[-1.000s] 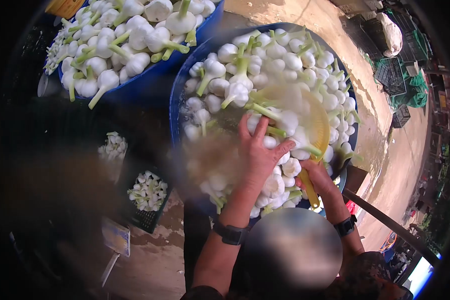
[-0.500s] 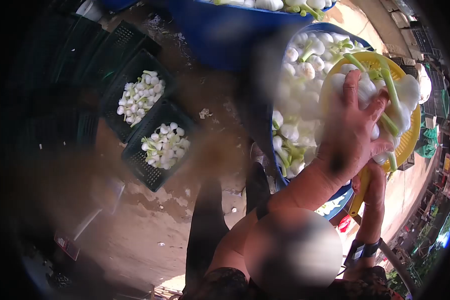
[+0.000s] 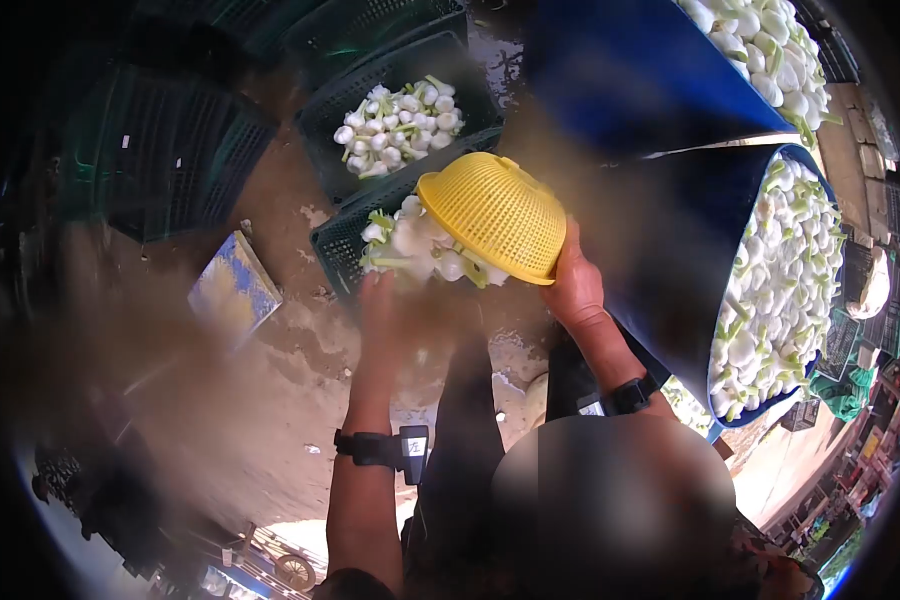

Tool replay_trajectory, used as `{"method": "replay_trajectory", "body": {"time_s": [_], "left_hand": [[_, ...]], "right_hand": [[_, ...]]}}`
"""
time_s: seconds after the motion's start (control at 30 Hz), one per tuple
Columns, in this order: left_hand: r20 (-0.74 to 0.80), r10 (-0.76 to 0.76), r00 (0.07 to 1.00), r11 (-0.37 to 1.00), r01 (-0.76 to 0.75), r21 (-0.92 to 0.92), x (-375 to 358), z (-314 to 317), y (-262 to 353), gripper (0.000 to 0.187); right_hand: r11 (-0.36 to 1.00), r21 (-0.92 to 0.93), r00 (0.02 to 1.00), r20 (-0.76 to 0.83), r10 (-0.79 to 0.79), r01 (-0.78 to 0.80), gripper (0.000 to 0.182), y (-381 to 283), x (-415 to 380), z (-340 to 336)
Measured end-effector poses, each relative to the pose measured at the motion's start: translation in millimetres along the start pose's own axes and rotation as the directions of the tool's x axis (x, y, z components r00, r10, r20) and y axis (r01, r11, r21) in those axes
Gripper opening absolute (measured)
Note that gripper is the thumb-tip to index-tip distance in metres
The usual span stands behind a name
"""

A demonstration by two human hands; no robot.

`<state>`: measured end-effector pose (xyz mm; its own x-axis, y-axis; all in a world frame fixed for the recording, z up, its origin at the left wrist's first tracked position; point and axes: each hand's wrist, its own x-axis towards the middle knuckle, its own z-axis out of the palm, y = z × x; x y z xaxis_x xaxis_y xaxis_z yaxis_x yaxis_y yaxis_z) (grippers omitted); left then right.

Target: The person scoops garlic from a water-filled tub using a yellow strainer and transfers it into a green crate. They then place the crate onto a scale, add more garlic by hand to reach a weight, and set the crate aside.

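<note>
My right hand [image 3: 576, 278] grips a yellow plastic colander [image 3: 498, 212] at its lower right side. The colander is tipped steeply, its perforated underside facing up and its mouth to the lower left. White garlic bulbs [image 3: 420, 245] with short green stems show under its rim, over a dark green crate [image 3: 336, 262]. My left hand [image 3: 376, 298] is at the near side of these bulbs, its fingers blurred and partly hidden. Just beyond is another green crate [image 3: 320, 122] with a heap of garlic [image 3: 402, 126] in it.
To the right, a large blue tub [image 3: 720, 345] is full of garlic, with another blue tub [image 3: 610, 75] behind it. More dark crates [image 3: 155, 150] stand at the left. A blue-and-white block [image 3: 235, 285] lies on the wet, muddy floor [image 3: 290, 385].
The colander of garlic has moved left from above the blue tub to the green crate and been tipped over. My left hand has come off the garlic in the colander. The view has turned.
</note>
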<state>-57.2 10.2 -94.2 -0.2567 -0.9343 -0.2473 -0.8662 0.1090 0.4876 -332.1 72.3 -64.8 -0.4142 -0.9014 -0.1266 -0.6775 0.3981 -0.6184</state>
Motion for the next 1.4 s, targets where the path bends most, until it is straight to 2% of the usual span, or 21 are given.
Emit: {"method": "replay_trajectory", "body": {"time_s": [0.03,0.1,0.13,0.2,0.33,0.37,0.4,0.47,0.6,0.67,0.73,0.8,0.87,0.9,1.0,1.07,1.13,1.2,1.27,1.33,1.4], "left_hand": [[0.163,-0.038,0.986,0.994,0.021,0.103,-2.0,-13.9,-5.5,0.066],[0.333,-0.106,0.937,0.979,0.039,0.200,-23.6,-31.1,-5.8,0.058],[0.289,-0.181,0.940,0.976,0.207,-0.063,-35.3,-33.2,-3.2,0.054],[0.262,-0.257,0.930,0.882,0.337,-0.331,-58.7,-27.5,2.4,0.050],[0.278,0.017,0.960,0.960,0.062,-0.273,-101.6,2.9,45.8,0.045],[0.302,0.089,0.949,0.947,0.013,-0.320,-106.6,12.1,70.2,0.045],[0.324,0.165,0.932,0.929,-0.036,-0.369,-109.5,17.3,100.9,0.046],[0.415,0.321,0.851,0.807,-0.016,-0.591,-98.9,2.5,189.6,0.045],[0.233,0.621,0.749,0.667,-0.348,-0.659,-77.8,18.1,332.0,0.053],[0.151,0.705,0.693,0.589,-0.454,-0.669,-69.7,26.6,399.6,0.058],[0.151,0.742,0.653,0.592,-0.531,-0.607,-64.8,59.6,445.9,0.067],[0.097,0.749,0.655,0.635,-0.668,-0.388,-53.8,104.6,474.9,0.078],[0.270,0.496,0.825,0.867,-0.484,-0.117,-34.2,133.4,500.7,0.087],[0.272,0.331,0.904,0.943,-0.309,-0.120,-24.3,160.9,500.5,0.091],[0.105,0.294,0.950,0.934,-0.262,-0.242,-14.0,202.5,508.7,0.094],[0.078,0.323,0.943,0.924,-0.297,-0.240,-7.8,246.2,501.7,0.092],[0.052,0.351,0.935,0.912,-0.328,-0.246,-9.5,258.5,507.9,0.090],[0.355,0.462,0.813,0.886,-0.403,-0.230,-27.4,236.4,520.5,0.087],[0.426,0.463,0.777,0.884,-0.368,-0.290,-34.3,206.8,523.8,0.089],[0.177,0.625,0.760,0.780,-0.617,-0.103,-36.6,162.9,523.9,0.093],[0.177,0.559,0.810,0.829,-0.549,-0.106,-29.9,184.9,498.3,0.096]], "right_hand": [[0.977,-0.117,0.975,0.117,0.190,-0.176,0.066,-6.1,5.7,7.1],[0.994,-0.049,0.995,-0.006,0.097,-0.097,0.067,-5.7,3.3,4.6],[1.000,0.014,0.988,-0.157,0.001,0.001,0.068,-1.3,4.7,-1.5],[0.851,0.486,0.976,0.014,0.219,-0.198,0.035,-1.8,-2.6,-32.8],[0.566,0.631,0.815,0.197,0.545,-0.530,0.020,-17.7,-34.8,-143.3],[0.693,0.593,0.880,0.057,0.472,-0.410,0.023,-4.4,-49.8,-171.9],[0.509,0.725,0.773,0.050,0.632,-0.464,0.026,-3.9,-59.4,-201.4],[0.488,0.777,0.742,-0.040,0.669,-0.398,0.030,24.7,-87.8,-262.0],[0.541,0.650,0.555,-0.213,0.804,-0.534,0.029,103.3,-140.4,-366.2],[0.516,0.352,0.451,-0.254,0.856,-0.781,0.031,137.4,-154.3,-391.6],[0.633,-0.051,0.600,-0.384,0.701,-0.773,0.036,217.4,-177.9,-374.9],[0.554,0.249,0.514,-0.211,0.831,-0.794,0.040,228.7,-154.7,-357.5],[0.687,-0.018,0.663,-0.281,0.693,-0.726,0.040,259.0,-129.8,-329.8],[0.650,0.086,0.625,-0.207,0.753,-0.755,0.038,266.8,-113.6,-322.3],[0.529,0.299,0.560,0.021,0.828,-0.794,0.033,276.9,-70.2,-316.3],[0.437,0.411,0.539,0.173,0.824,-0.800,0.031,290.5,-59.0,-309.2],[0.578,0.327,0.625,0.053,0.779,-0.748,0.026,312.9,-61.6,-290.3],[0.514,0.446,0.600,0.067,0.797,-0.733,0.024,315.8,-74.8,-288.8],[0.255,0.600,0.528,0.337,0.780,-0.759,0.023,306.9,-86.7,-313.5],[0.179,0.612,0.516,0.433,0.739,-0.770,0.022,315.0,-101.6,-334.1],[0.012,0.700,0.575,0.577,0.580,-0.714,0.021,319.4,-104.1,-345.9]]}}
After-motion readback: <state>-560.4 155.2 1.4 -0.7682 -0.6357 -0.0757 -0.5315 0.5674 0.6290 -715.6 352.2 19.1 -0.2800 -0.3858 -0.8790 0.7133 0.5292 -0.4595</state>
